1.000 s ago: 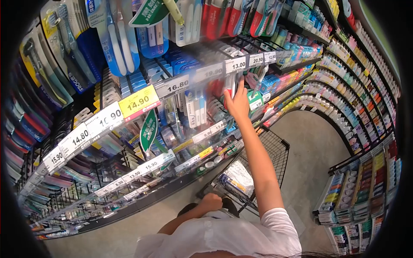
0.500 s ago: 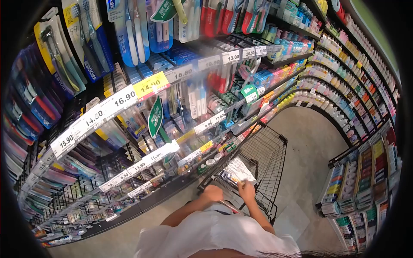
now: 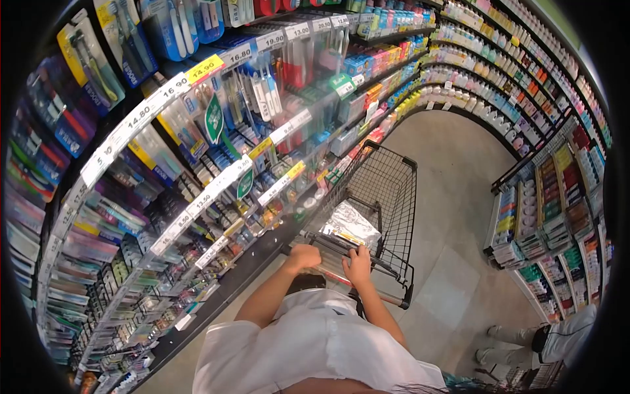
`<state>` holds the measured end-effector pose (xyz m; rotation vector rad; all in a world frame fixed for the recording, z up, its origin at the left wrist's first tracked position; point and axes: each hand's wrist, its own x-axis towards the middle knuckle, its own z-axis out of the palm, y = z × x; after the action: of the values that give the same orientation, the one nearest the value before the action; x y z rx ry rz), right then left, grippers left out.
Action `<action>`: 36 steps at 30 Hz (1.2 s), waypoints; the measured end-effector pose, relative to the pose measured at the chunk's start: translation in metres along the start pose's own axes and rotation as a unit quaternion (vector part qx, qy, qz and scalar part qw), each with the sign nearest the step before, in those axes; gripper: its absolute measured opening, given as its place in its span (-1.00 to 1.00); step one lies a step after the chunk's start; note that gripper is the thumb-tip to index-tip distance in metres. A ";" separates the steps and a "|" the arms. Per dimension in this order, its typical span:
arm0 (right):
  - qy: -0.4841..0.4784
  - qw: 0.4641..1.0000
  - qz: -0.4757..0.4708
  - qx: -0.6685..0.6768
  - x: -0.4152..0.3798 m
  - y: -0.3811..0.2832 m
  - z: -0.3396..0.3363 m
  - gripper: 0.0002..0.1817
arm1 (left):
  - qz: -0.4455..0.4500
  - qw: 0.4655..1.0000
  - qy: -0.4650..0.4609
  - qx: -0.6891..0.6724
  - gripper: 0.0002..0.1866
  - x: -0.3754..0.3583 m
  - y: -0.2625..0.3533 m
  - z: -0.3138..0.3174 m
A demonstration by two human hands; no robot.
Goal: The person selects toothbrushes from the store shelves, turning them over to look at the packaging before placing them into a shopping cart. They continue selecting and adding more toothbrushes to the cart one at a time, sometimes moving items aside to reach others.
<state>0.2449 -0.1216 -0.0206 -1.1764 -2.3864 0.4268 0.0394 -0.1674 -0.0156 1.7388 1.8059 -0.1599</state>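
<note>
A black wire shopping cart [image 3: 412,217] stands in front of me in the head view. My left hand [image 3: 305,257] is closed around the left part of its handle [image 3: 333,276]. Farther right along that bar is my right hand [image 3: 356,268], its fingers bent over the handle area near the cart's rear edge. A shiny silver package [image 3: 353,222] lies in the cart just beyond my hands. Beside it, at its near edge, are thin items with some yellow, too small to name.
Left of the cart, shelves hold packaged toothbrushes [image 3: 125,43] behind price strips [image 3: 239,55]. Curved shelves of bottles [image 3: 459,102] line the back. A display rack [image 3: 531,217] stands right, and another person's legs [image 3: 518,345] show at lower right. Grey floor [image 3: 453,157] runs between.
My right hand has moved back from the silver package to the handle area. The view has shifted along the shelves, and another person's legs have come into sight at lower right.
</note>
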 end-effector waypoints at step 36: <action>0.003 0.996 0.076 0.037 -0.356 -0.301 0.057 -0.74 | 0.027 0.982 -0.186 0.019 -0.62 -0.394 -0.083 0.182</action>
<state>0.2068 -0.5893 -0.0221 -1.3295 -2.2640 0.5548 0.0012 -0.6066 0.0098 1.6531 1.4905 -0.4659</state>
